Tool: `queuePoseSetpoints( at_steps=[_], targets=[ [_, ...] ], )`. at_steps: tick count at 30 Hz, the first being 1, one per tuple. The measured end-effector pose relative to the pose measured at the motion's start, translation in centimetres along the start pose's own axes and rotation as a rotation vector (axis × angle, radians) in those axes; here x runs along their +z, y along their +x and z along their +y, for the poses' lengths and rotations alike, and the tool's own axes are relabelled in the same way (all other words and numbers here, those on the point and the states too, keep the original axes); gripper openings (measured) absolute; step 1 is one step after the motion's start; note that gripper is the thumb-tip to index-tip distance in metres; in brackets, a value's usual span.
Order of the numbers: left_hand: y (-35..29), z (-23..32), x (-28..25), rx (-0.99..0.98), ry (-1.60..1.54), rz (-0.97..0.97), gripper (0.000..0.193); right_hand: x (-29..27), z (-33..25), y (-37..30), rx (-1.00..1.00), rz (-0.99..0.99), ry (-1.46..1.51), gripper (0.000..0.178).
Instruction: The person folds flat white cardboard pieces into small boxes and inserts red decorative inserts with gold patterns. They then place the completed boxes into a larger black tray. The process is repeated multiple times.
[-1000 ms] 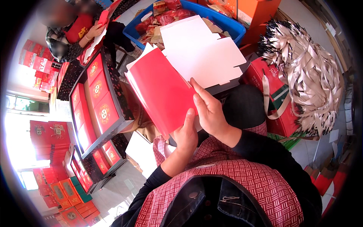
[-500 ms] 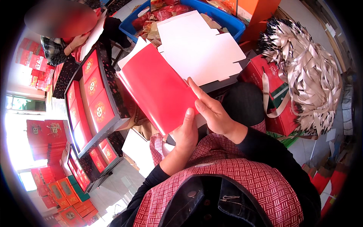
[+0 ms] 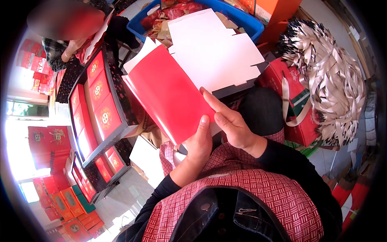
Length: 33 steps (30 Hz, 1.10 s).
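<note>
A glossy red folded card sheet (image 3: 169, 88) with white flaps at its far end is tilted in front of me. My left hand (image 3: 198, 146) grips its near edge, thumb on top and the other fingers hidden underneath. Along the right edge of the sheet, my right hand (image 3: 238, 128) has its fingers against the card, its thumb close to the near corner. Just beyond lies a flat white die-cut cardboard blank (image 3: 217, 48).
A blue crate (image 3: 256, 29) of red and tan packets stands at the far side. On the right, a bundle of beige ribbons (image 3: 330, 84) rests by a red gift bag (image 3: 300, 129). Red boxes (image 3: 105, 115) fill a tray on the left. Another person (image 3: 58, 52) holds a sheet.
My right hand has moved slightly right and down along the edge of the red sheet. The sheet has barely shifted. The other person's hand has moved lower.
</note>
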<state>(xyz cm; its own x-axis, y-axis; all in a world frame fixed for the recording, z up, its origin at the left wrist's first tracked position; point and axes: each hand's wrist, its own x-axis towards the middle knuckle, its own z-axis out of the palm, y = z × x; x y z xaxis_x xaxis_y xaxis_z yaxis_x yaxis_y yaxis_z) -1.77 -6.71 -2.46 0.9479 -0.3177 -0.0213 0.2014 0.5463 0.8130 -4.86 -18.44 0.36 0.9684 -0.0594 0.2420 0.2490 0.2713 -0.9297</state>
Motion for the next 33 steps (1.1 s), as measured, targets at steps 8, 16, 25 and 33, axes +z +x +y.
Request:
queuePoseSetpoints(
  at_steps=[8, 16, 25, 33],
  targets=[
    [0.2, 0.2, -0.7, -0.036, -0.017, -0.066, 0.046, -1.9, -1.4, 1.9, -0.078, -0.134, -0.434, 0.056],
    [-1.3, 0.9, -1.9, -0.312, -0.121, -0.252, 0.060, -0.5, -4.4, 7.1, 0.332, 0.056, 0.060, 0.049],
    [-6.4, 5.7, -4.5, -0.496, 0.317, -0.803, 0.039, -1.8, -4.7, 4.6, 0.353, 0.218, 0.004, 0.043],
    [0.1, 10.2, 0.7, 0.367, 0.597, -0.169, 0.084, 1.7, -5.4, -2.1, 0.183, 0.157, -0.260, 0.055]
  ],
)
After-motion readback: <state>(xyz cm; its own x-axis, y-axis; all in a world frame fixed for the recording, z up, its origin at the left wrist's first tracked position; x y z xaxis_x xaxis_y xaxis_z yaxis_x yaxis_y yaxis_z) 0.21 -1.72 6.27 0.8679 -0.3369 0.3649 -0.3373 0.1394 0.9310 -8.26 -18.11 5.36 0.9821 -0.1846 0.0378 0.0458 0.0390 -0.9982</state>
